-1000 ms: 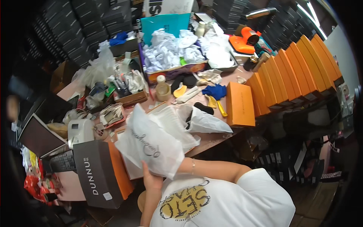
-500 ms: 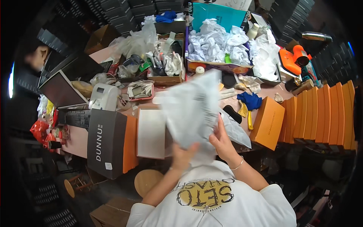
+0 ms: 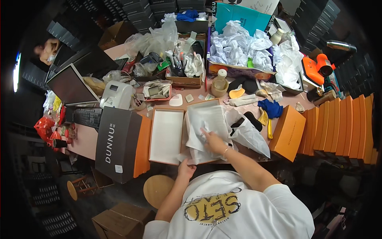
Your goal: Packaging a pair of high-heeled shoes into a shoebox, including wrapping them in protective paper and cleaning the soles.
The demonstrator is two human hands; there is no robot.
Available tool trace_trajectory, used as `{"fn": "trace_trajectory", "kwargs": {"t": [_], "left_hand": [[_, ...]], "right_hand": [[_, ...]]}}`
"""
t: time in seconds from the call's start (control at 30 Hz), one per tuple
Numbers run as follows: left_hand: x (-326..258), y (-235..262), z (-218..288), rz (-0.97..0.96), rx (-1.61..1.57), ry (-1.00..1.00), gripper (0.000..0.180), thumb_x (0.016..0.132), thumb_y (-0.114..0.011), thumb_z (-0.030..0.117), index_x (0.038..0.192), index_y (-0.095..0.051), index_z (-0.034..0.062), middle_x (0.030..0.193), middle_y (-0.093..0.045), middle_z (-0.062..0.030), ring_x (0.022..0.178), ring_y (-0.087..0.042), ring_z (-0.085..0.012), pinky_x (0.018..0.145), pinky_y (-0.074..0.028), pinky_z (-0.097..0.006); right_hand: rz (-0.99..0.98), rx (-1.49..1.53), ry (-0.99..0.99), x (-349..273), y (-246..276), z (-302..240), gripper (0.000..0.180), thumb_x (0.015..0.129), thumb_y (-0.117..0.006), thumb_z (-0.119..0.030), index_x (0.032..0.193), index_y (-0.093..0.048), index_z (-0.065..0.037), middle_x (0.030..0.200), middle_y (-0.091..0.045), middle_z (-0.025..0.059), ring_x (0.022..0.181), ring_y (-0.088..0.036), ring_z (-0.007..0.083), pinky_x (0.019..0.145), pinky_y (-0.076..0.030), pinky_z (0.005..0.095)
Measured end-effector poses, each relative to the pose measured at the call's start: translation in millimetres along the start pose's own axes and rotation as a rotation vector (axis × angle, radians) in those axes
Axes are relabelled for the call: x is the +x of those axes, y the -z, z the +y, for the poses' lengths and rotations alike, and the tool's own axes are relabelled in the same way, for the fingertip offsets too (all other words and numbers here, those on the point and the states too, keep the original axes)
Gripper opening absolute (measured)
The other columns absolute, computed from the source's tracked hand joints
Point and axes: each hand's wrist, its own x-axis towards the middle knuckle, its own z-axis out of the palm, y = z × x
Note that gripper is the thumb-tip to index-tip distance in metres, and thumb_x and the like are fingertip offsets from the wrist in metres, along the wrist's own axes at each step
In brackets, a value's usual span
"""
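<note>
Left hand (image 3: 186, 169) pinches near edge of white bag (image 3: 202, 118); right hand (image 3: 215, 143) atop it, grip unclear; open box (image 3: 166, 137) beside.

The head camera, left one of a side-by-side fisheye pair, looks down and forward over the wearer's white shirt (image 3: 262, 213). The left hand (image 3: 186, 169) and right hand (image 3: 215, 143) appear near, below mid-view (straight edges bow toward the rim), and the table (image 3: 85, 142) stretches away to dark boxes (image 3: 139, 18) stacked farther off.
</note>
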Motion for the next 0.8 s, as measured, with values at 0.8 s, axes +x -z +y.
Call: {"fn": "trace_trajectory", "kwargs": {"t": [0.8], "left_hand": [[-26.7,-200.5,62.6,-0.486,2.551,-0.939,0.075,0.086,-0.056,0.043,0.138,-0.034,-0.0065,0.148,-0.027,-0.0242,0.14,-0.02,-0.0348,0.112,-0.015,-0.052]], "right_hand": [[0.413,-0.044,-0.414,-45.7,129.0,55.8,0.031,0.08,-0.061,-0.016,0.108,-0.058,-0.005,0.096,-0.062,0.02,0.093,-0.06,0.033,0.075,-0.046,0.0467]]}}
